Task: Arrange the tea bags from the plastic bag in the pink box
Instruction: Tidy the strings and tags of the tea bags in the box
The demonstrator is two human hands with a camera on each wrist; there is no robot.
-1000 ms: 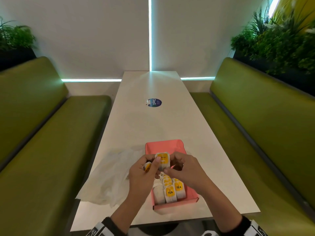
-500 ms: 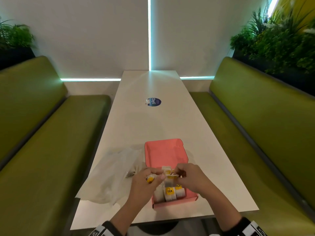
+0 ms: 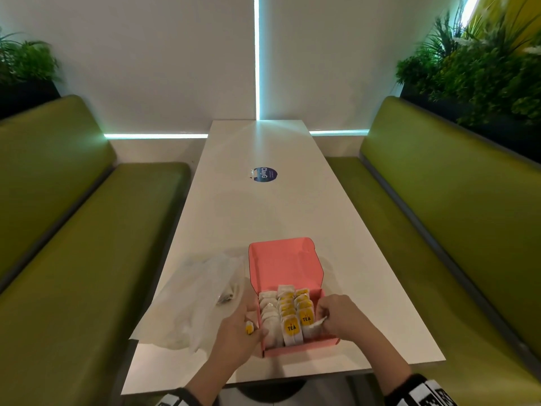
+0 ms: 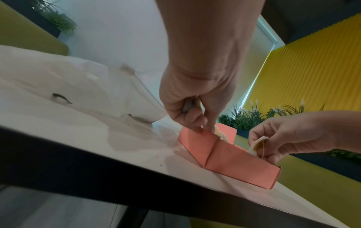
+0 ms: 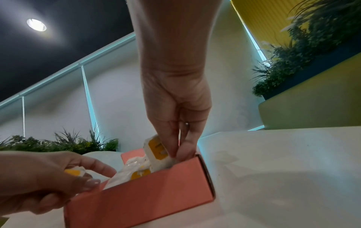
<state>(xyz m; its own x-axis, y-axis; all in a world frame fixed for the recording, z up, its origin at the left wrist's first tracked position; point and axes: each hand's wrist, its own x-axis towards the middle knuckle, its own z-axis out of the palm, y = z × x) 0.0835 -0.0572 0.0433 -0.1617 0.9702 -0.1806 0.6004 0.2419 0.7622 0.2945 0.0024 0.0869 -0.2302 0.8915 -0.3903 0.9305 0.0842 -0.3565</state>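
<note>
The pink box [image 3: 285, 259] lies open near the table's front edge, with three rows of white tea bags [image 3: 288, 315] with yellow TEA labels standing in it. My left hand [image 3: 243, 326] rests against the box's left wall and holds a tea bag [image 3: 249, 329] curled in its fingers. My right hand [image 3: 336, 315] pinches another tea bag [image 3: 314, 325] at the near right corner of the box. The right wrist view has this tea bag [image 5: 156, 148] tilted, its lower end inside the box [image 5: 146, 192]. The clear plastic bag [image 3: 199, 294] lies crumpled left of the box.
The long white table [image 3: 263, 206] runs away from me, with a round blue sticker [image 3: 265, 174] at its middle. Green benches [image 3: 73, 259] flank both sides. Planters stand behind the benches. The table's front edge is just behind the box.
Both hands dropped from above the box and parted. The right hand carried one tea bag to the box's near right corner; the left moved to the left wall with the other.
</note>
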